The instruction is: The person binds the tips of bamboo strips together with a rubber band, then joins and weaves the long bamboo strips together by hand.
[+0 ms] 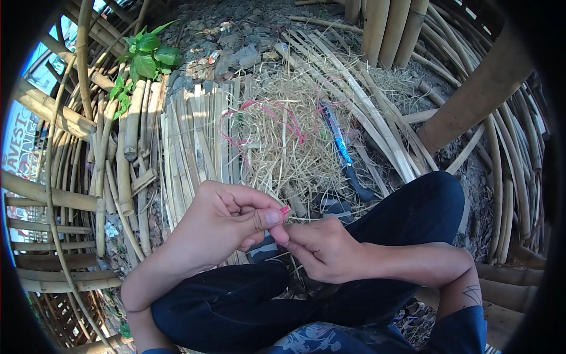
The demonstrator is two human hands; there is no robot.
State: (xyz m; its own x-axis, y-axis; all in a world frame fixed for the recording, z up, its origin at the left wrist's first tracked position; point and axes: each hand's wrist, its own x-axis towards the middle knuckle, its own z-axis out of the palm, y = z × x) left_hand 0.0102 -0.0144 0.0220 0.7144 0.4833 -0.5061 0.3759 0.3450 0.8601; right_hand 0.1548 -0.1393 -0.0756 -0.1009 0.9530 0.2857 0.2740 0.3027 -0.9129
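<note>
Pink string (285, 210) sits pinched between the thumb and forefinger of the left hand (227, 221), just above the person's crossed legs; the right hand (321, 248) touches it from below with closed fingertips. More pink string (265, 121) loops over a heap of dry shavings (283, 147) on the ground beyond. A knife (345, 156) lies beside the heap, near split bamboo strips (194, 135)
</note>
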